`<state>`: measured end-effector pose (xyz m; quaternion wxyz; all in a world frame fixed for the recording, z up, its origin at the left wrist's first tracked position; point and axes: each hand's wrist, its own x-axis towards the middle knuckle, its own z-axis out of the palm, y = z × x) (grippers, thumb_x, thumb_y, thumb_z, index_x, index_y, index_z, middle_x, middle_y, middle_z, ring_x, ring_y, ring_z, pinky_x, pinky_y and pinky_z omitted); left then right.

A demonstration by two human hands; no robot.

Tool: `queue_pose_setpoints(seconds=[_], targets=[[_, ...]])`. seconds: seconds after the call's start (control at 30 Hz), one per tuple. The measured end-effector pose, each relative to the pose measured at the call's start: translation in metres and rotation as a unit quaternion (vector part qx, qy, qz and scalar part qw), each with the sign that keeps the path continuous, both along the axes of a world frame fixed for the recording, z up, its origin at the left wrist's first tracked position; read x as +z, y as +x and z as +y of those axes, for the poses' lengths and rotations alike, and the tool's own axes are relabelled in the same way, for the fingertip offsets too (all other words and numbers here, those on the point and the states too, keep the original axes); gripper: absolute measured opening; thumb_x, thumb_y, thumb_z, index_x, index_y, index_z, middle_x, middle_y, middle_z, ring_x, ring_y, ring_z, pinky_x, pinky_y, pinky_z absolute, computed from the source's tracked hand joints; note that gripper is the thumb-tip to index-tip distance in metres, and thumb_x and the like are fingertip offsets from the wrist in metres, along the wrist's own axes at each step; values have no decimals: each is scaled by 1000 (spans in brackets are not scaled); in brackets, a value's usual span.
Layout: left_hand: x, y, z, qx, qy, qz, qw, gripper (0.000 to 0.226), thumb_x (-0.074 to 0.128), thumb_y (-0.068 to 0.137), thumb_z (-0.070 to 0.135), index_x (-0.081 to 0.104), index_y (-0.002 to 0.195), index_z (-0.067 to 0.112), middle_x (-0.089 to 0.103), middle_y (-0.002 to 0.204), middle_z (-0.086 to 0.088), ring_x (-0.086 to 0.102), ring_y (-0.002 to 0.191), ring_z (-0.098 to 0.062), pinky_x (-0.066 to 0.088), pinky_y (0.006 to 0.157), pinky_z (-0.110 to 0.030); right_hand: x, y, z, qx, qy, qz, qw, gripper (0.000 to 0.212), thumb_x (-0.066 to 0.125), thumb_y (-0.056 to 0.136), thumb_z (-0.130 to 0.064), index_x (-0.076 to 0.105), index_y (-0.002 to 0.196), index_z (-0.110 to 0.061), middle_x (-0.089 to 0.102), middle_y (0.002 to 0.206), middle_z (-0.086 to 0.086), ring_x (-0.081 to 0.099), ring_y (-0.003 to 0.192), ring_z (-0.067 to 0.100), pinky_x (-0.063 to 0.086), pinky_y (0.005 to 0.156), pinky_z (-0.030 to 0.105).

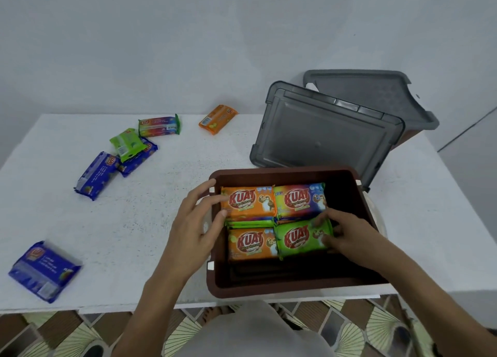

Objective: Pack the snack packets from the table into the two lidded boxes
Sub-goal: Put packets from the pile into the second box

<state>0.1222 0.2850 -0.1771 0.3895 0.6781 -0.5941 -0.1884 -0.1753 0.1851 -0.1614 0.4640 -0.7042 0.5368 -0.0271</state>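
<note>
In the brown plastic box point(282, 171) at 5 o'clock on the white table point(161, 195), the left hand point(193, 230) lays spread fingers on the orange foil packet point(250, 200). The right hand point(347, 235) curls round the end of the green foil packet point(298, 238). The packets look light, slippery and probably crushable, so grasp them gently across the middle.

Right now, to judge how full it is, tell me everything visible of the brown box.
The brown box is an open, plastic-looking rectangular tub with white tabs on its rim, upright at the table's near edge. Packets lie flat inside; its near floor is bare. The left hand reaches over its left rim; the right hand grips a packet inside. A grey lid lies behind.
</note>
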Motion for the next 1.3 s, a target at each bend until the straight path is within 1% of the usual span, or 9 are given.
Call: queue_pose_setpoints(seconds=[0.1, 0.23, 0.33, 0.53, 0.63, 0.87, 1.0, 1.17, 1.3], targets=[[0, 0, 0, -3, 0, 3, 1000, 32, 51, 94, 38, 63, 119, 25, 41, 148, 6, 38, 134, -5, 38, 101, -26, -3, 7, 2, 56, -82, 116, 988, 28, 62, 92, -11, 50, 96, -36, 56, 124, 2, 55, 93, 12, 41, 58, 7], [-3, 1, -1, -5, -1, -4, 1000, 32, 51, 93, 38, 63, 120, 26, 40, 149, 7, 39, 131, 0, 38, 99, -21, 1, 18, 8, 111, -139, 229, 957, 30, 57, 95, -22, 49, 123, -28, 56, 131, 8, 60, 107, 26, 54, 83, 34], [-7, 3, -2, -14, -8, -14, 1000, 31, 50, 93, 40, 62, 120, 29, 38, 149, 10, 33, 127, 17, 34, 93, -11, 13, 26, 11, 134, -176, 309, 925, 36, 50, 98, -34, 47, 133, -33, 58, 129, 6, 63, 108, 26, 52, 86, 35], [-11, 22, -2, -37, -24, -20, 999, 33, 47, 97, 48, 56, 126, 37, 40, 146, 22, 39, 134, 3, 32, 100, -9, 57, 71, -7, 84, -234, 164, 955, 16, 52, 97, -39, 63, 106, -33, 70, 96, -8, 64, 75, 10, 52, 63, 28], [-15, 48, -8, -6, -20, -33, 999, 28, 50, 98, 42, 55, 126, 39, 44, 141, 24, 40, 128, 9, 33, 99, -6, 70, 114, -25, 77, -270, 76, 957, 11, 56, 96, -34, 63, 102, -29, 66, 83, -12, 62, 71, 9, 50, 64, 28], [-23, 147, -52, 118, 38, -89, 988, 29, 59, 95, 28, 60, 124, 23, 58, 130, 0, 53, 120, -19, 46, 95, -37, 42, 235, -107, 124, -316, 28, 940, 32, 51, 97, -24, 54, 129, -19, 67, 117, 8, 63, 92, 25, 52, 81, 36], [-23, 201, -85, 174, 109, -133, 970, 40, 63, 91, 29, 58, 128, 17, 55, 133, -9, 51, 116, -30, 43, 88, -38, 6, 298, -170, 173, -272, 95, 942, 47, 51, 94, -18, 45, 141, -18, 48, 134, 18, 53, 115, 34, 47, 95, 41], [-23, 246, -117, 166, 267, -269, 910, 78, 63, 79, 64, 35, 146, 36, 42, 143, -8, 46, 123, -34, 35, 100, -46, -42, 340, -219, 221, -288, 262, 894, 54, 41, 99, -40, 26, 151, -33, 29, 145, 29, 35, 131, 44, 34, 107, 50], [-35, 260, -125, 99, 303, -319, 893, 69, 56, 87, 59, 30, 148, 38, 41, 142, -13, 52, 117, -33, 37, 99, -43, -65, 351, -225, 247, -292, 324, 865, 49, 36, 100, -43, 32, 146, -28, 19, 149, 34, 19, 136, 51, 22, 110, 59]])
